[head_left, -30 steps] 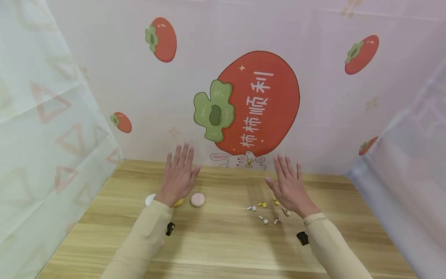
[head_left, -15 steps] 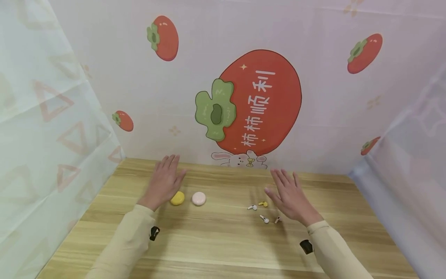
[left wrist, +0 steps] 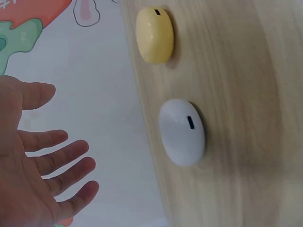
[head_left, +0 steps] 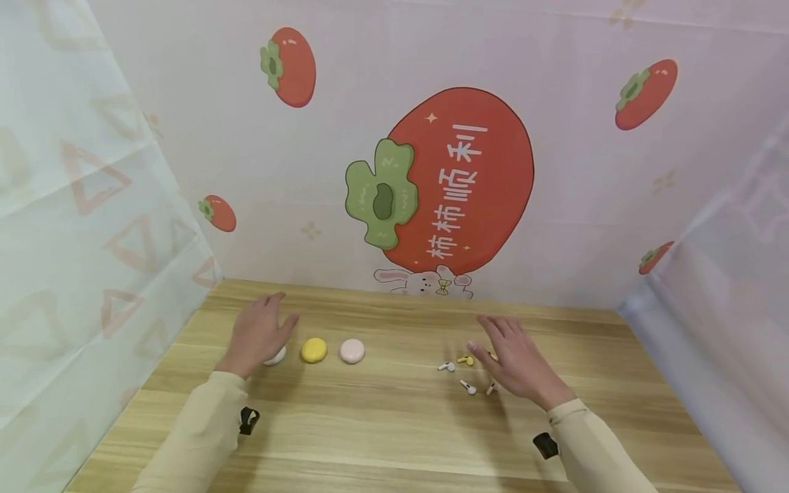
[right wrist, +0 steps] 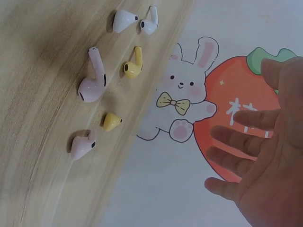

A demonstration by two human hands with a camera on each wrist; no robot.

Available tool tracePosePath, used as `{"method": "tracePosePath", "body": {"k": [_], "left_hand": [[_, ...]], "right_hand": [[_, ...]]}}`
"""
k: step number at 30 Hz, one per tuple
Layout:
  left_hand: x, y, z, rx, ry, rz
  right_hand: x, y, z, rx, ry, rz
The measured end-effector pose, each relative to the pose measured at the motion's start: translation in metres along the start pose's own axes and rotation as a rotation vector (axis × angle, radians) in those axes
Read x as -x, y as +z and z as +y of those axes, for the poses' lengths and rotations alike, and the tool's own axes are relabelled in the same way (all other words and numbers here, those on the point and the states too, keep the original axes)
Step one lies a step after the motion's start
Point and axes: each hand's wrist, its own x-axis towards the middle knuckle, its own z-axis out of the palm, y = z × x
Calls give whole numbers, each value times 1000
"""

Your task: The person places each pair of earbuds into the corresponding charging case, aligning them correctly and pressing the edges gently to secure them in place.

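My left hand (head_left: pixel 255 335) is held over the left of the table, fingers loosely extended, holding nothing. Partly hidden beneath it in the head view is a white oval earbud case (left wrist: pixel 182 132) with a small dark slot. Beside that lie a yellow case (head_left: pixel 314 350) and a pale pink case (head_left: pixel 352 350). My right hand (head_left: pixel 518 359), also empty with fingers spread, hovers over a group of loose earbuds. In the right wrist view these are two white earbuds (right wrist: pixel 124 21), two yellow earbuds (right wrist: pixel 133 68) and two pink earbuds (right wrist: pixel 93 87).
The wood-grain table (head_left: pixel 382 424) meets a back wall sheet (head_left: pixel 573 171) printed with persimmons and a rabbit. Cloth panels close in the left side (head_left: pixel 55 239) and right side (head_left: pixel 740 287). A black band (head_left: pixel 248 420) shows by the left sleeve.
My left hand has moved left and down, from beside the pink case to over the white one, uncovering the yellow case. The right hand has lowered slightly toward the earbuds.
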Motion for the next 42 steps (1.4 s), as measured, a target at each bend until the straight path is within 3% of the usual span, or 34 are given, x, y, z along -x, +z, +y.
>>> {"method": "tracePosePath", "body": {"k": [7,14,26,42], "left_hand": [[10,1,-15,-26,-100,-40],[19,2,-27,-25,-194,-138],[30,5,-36,-50,-278,-270],[36,14,-35,-105,-329,-285]], "right_hand": [[5,2,-5,-5,9,-17],[7,3,-6,-1,11,-20],[8,4,-8,5,7,-23],[6,5,-13,-3,15,-46]]}}
